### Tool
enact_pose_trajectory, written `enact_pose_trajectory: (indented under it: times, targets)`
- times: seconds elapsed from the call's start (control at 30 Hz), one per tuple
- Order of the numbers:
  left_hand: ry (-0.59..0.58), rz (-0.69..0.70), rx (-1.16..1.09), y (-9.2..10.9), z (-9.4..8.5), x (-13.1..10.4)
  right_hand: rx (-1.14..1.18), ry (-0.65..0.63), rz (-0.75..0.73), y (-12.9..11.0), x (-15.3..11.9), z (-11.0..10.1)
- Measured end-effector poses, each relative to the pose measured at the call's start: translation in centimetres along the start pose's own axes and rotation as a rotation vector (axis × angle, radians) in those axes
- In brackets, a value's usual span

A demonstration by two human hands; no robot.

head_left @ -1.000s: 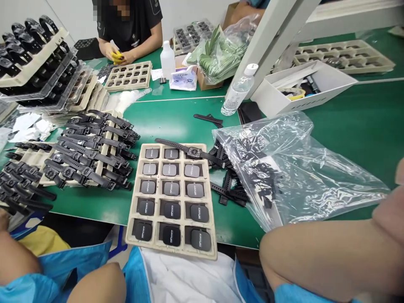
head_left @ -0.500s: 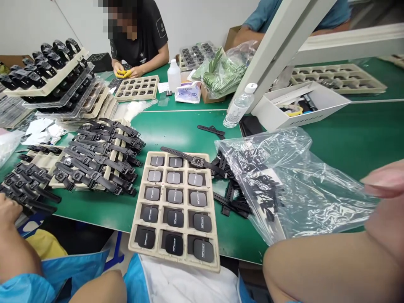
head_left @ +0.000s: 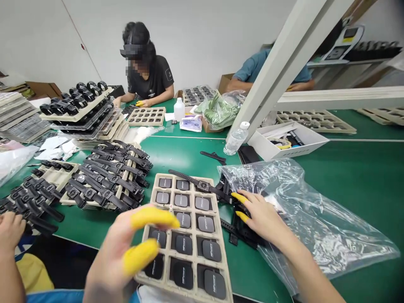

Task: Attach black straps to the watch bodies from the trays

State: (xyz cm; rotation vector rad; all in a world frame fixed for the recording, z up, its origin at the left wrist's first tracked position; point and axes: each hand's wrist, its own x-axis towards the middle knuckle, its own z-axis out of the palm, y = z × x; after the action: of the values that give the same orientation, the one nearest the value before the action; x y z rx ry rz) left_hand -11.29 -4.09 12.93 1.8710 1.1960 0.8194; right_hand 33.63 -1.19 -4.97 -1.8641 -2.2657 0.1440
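Note:
My left hand [head_left: 126, 248], with yellow finger cots on thumb and forefinger, hovers over the left side of a beige tray [head_left: 225, 256]. Its thumb and forefinger are apart with nothing between them; the other fingers are hidden. Dark square watch faces with printed backs sit in the tray's compartments. One watch with its strap [head_left: 203, 185] lies across the tray's far right corner. My right hand [head_left: 260, 214], also in yellow finger cots, reaches over loose black watch straps [head_left: 232, 229] at the mouth of a clear plastic bag [head_left: 328, 227]. Its finger and thumb tips are apart.
Strapped watches [head_left: 110, 168] are piled on trays to the left, near a co-worker's hand [head_left: 11, 229]. Across the green table [head_left: 176, 153], another person works by a tray [head_left: 147, 116]. A water bottle [head_left: 236, 138] and white box [head_left: 287, 141] stand by a slanted post [head_left: 277, 63].
My left hand has come in over the tray. My right hand has moved from the right edge to the straps. The view has tilted upward, and the co-worker opposite has shifted their hands.

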Motion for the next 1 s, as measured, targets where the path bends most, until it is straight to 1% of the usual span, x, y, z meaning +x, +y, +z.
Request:
enact_pose_trajectory:
  times: [0.03,0.07,0.1,0.13,0.17,0.23,0.3,0.37,0.47,0.53,0.63,0.7,0.77,0.83,0.9,1.0]
  targets:
    - [-0.018,-0.006,0.032,0.3,2.6,1.4,-0.083,0.018,-0.001,0.2,-0.3,1.0]
    - [-0.027,-0.017,0.081,0.3,4.8,2.8,-0.153,0.037,-0.009,0.4,-0.6,1.7]
    - [-0.031,-0.031,0.148,0.0,6.5,4.3,-0.207,0.058,-0.018,0.5,-0.7,2.2]
    - [-0.035,-0.040,0.229,-0.6,7.8,5.8,-0.245,0.078,-0.038,0.5,-0.7,2.4]
    - [-0.018,-0.038,0.325,-1.4,8.7,7.1,-0.270,0.098,-0.063,0.5,-0.5,2.6]
    - [-0.091,0.004,0.575,-3.0,9.8,9.4,-0.290,0.130,-0.107,0.3,0.1,2.6]
    - [-0.191,0.074,0.811,-4.3,10.5,10.9,-0.280,0.135,-0.133,0.2,0.9,2.5]
    - [-0.247,0.130,0.936,-4.8,11.1,12.0,-0.257,0.132,-0.136,0.3,1.5,2.5]
    - [-0.274,0.182,0.996,-4.8,11.8,13.1,-0.176,0.156,-0.130,0.7,1.7,2.4]
    - [-0.288,0.215,1.032,-4.6,12.3,13.7,-0.093,0.200,-0.107,1.1,1.6,2.1]
    - [-0.292,0.237,1.068,-4.8,12.8,14.4,0.051,0.295,-0.055,1.5,1.4,1.2]
    - [-0.288,0.237,1.079,-5.0,12.8,14.7,0.163,0.303,-0.061,1.7,1.3,0.3]
    - [-0.288,0.231,1.078,-4.9,12.5,14.6,0.281,0.207,-0.104,2.0,1.1,-0.6]
    - [-0.288,0.229,1.069,-4.2,11.9,14.1,0.375,0.060,-0.138,2.4,0.8,-1.3]
    - [-0.288,0.222,0.997,-2.6,11.3,13.4,0.442,-0.049,-0.121,2.6,0.5,-1.9]
    - [-0.312,0.163,0.753,0.2,11.2,12.5,0.529,-0.106,-0.049,2.8,0.2,-2.8]
